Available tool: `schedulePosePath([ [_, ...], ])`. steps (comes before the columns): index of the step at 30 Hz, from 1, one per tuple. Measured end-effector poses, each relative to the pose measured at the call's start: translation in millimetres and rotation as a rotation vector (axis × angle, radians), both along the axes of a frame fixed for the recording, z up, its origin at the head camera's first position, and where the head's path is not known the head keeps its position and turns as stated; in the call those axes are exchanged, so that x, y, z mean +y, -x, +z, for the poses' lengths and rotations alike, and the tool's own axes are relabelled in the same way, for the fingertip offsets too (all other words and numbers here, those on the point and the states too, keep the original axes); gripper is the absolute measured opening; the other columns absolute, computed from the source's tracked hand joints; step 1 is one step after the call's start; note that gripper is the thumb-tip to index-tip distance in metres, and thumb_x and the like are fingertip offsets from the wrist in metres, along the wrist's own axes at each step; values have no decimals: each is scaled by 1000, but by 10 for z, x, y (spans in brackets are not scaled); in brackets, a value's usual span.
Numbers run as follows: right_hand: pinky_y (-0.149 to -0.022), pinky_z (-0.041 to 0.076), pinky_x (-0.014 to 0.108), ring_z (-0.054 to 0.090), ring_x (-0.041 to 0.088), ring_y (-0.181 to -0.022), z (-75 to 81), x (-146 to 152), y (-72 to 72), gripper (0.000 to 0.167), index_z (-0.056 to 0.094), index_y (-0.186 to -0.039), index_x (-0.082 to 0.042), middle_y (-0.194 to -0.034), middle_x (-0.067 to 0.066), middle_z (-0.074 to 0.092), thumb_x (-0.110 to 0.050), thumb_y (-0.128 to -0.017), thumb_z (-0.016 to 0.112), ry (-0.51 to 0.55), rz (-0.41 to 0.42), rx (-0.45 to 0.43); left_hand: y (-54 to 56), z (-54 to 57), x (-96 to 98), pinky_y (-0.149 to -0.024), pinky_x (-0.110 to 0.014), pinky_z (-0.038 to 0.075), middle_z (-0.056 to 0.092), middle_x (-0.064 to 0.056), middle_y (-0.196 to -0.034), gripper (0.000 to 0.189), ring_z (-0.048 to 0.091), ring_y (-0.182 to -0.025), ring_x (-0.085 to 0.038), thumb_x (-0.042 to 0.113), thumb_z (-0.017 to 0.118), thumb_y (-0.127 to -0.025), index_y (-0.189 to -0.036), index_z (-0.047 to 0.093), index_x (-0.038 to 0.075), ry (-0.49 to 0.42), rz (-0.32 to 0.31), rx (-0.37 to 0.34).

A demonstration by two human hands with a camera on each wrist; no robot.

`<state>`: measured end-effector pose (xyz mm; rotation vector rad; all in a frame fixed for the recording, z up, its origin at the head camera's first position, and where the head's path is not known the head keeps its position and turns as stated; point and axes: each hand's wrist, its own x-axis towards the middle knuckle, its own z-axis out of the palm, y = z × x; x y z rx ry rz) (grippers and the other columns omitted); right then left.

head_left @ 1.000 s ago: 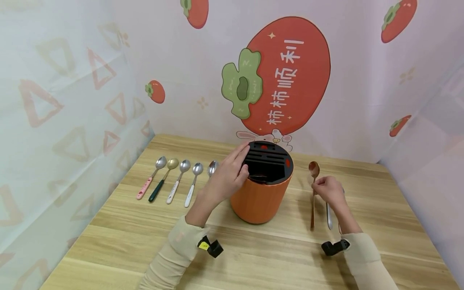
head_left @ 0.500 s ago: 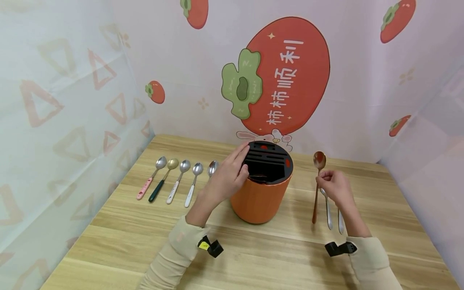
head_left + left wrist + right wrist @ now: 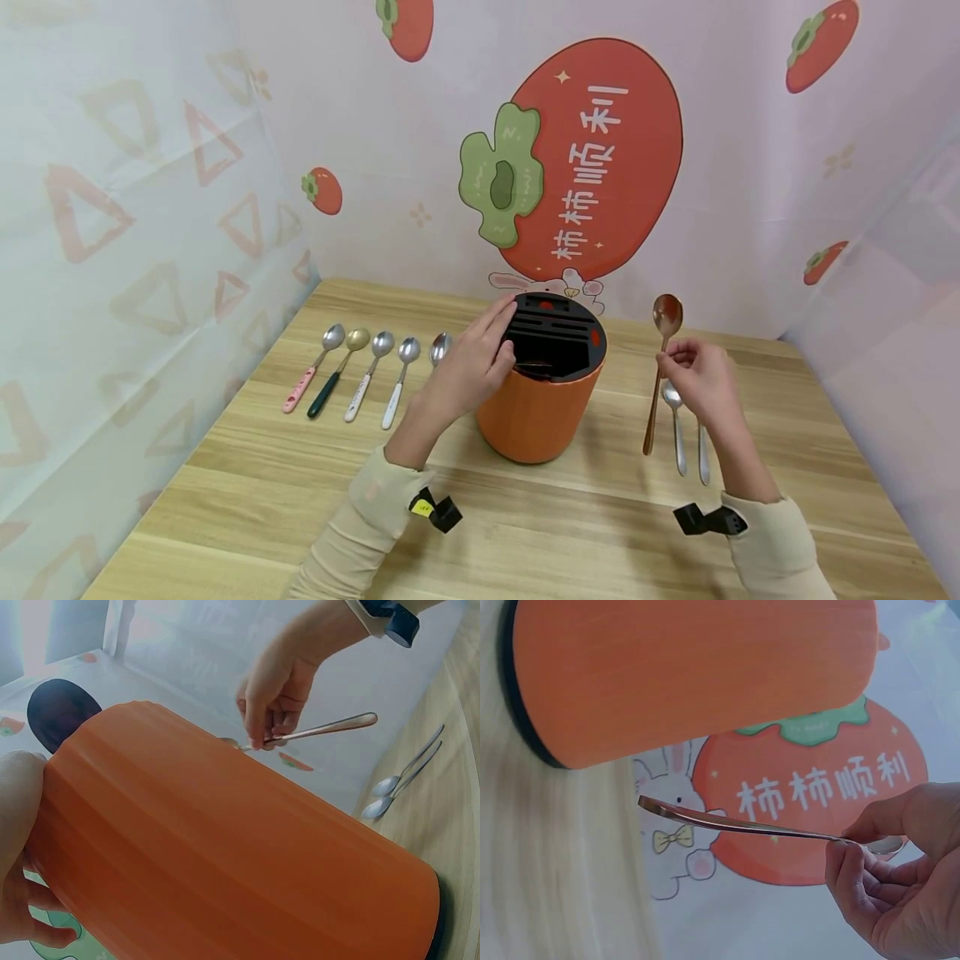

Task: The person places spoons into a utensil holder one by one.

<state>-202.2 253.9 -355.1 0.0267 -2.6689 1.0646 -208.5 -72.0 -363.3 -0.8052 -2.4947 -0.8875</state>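
While left hand point(image 3: 474, 360) rests on orange holder point(image 3: 534, 423), fingers extended, right hand point(image 3: 701, 379) pinches copper spoon point(image 3: 656, 397) between fingers.

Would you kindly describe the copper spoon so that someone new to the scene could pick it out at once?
Find the big orange holder on the table. To its right in the head view, the right hand pinches the spoon by its handle. Its copper colour, and being off the table, set it apart from the two silver spoons lying nearby.
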Motion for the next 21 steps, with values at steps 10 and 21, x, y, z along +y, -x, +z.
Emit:
schedulePosePath([
  [10,-60,44,7,53,-10,-65,207,-125,-126,16,66,-94,3,-84,11,68,-12,-90,67,1,-21,114,-4,6,-1,-117,-42,38,35,-12,-161,59,42,-144,-27,24,34,-97,-150,41,-1,12,0,-9],
  [21,-63,46,4,56,-12,-66,462,-262,-235,18,66,-95,3,-73,-24,57,-14,-89,70,86,-1,218,-16,13,4,-118,-43,37,35,-12,-161,59,40,-145,-27,23,36,-97,-150,40,-1,8,1,-27],
])
